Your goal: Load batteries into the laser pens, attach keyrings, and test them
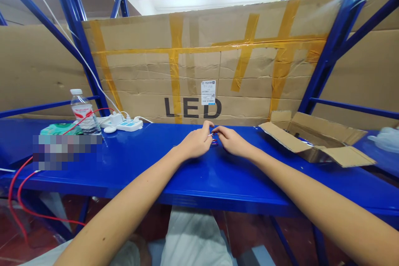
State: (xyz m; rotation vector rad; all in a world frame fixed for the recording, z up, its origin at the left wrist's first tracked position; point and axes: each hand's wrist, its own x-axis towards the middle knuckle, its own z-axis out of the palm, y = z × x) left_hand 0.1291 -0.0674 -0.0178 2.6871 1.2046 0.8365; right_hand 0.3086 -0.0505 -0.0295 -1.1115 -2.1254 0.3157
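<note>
My left hand and my right hand meet over the middle of the blue tabletop. Fingers of both are curled and pinched close together. Between them shows a small, shiny, reddish-purple object, partly covered by my fingers and too small to name. A thin light-coloured bit sits at the left fingertips. Which hand bears the object's weight cannot be made out.
On the right stands an open cardboard box with its flaps spread. At the left are a water bottle, a green packet, a white power strip and a red cable. Taped cardboard walls off the back.
</note>
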